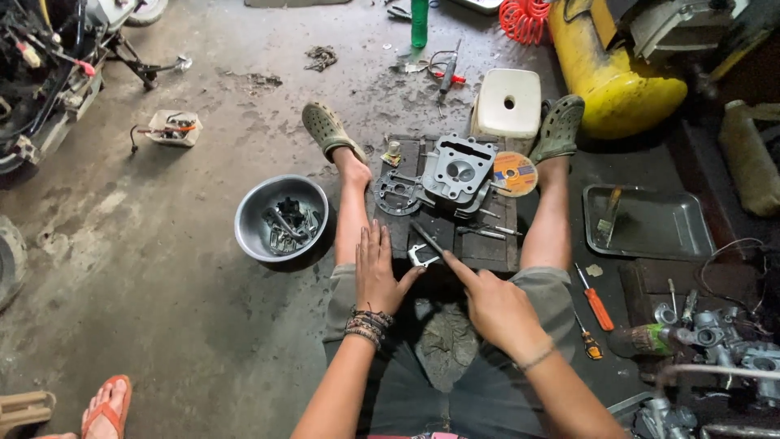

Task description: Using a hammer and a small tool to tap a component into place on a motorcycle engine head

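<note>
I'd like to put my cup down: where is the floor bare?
Bare concrete floor lies left of the metal bowl, up to the small parts tray. Crowded: the wooden board with the cylinder head, and the right side by the screwdrivers.

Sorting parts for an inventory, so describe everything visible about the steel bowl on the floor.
The steel bowl is round, shiny grey metal with a plain rim, upright on the stained concrete floor. It holds a tangle of dark metal parts. It sits beside the person's left leg, ahead of the left hand; contact with the leg is unclear.
</note>
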